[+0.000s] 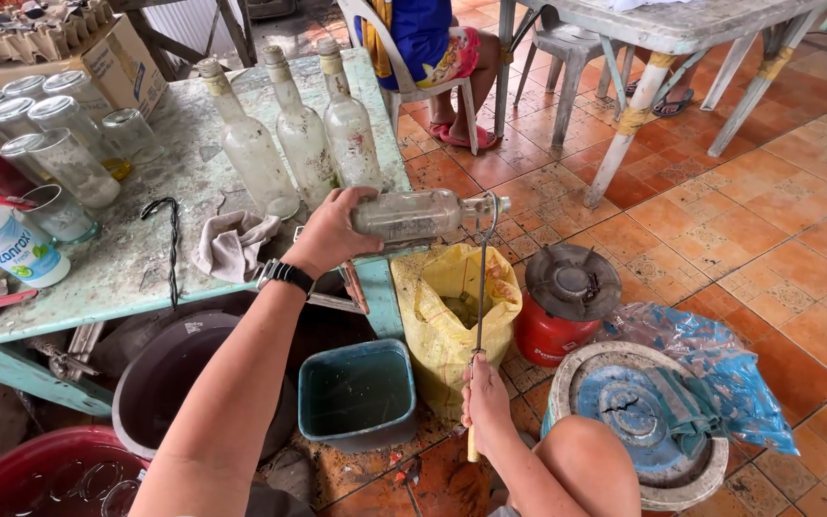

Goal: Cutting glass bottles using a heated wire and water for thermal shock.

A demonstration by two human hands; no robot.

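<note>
My left hand (329, 233) grips a dusty clear glass bottle (415, 213), held on its side with the neck pointing right, over the table's edge. My right hand (486, 399) holds the wooden handle of a long thin metal rod (480, 287), whose hooked top end sits at the bottle's mouth. A black watch is on my left wrist. Below the bottle stands an open yellow sack (452, 306).
Three upright dirty bottles (301, 134), glass jars (59, 144), a rag (232, 244) and a white plastic bottle (2, 244) are on the worn green table (145, 278). On the tiled floor are a teal bin (358, 394), dark tub, red basin, red gas stove (567, 302) and a seated person (423, 43) on a chair.
</note>
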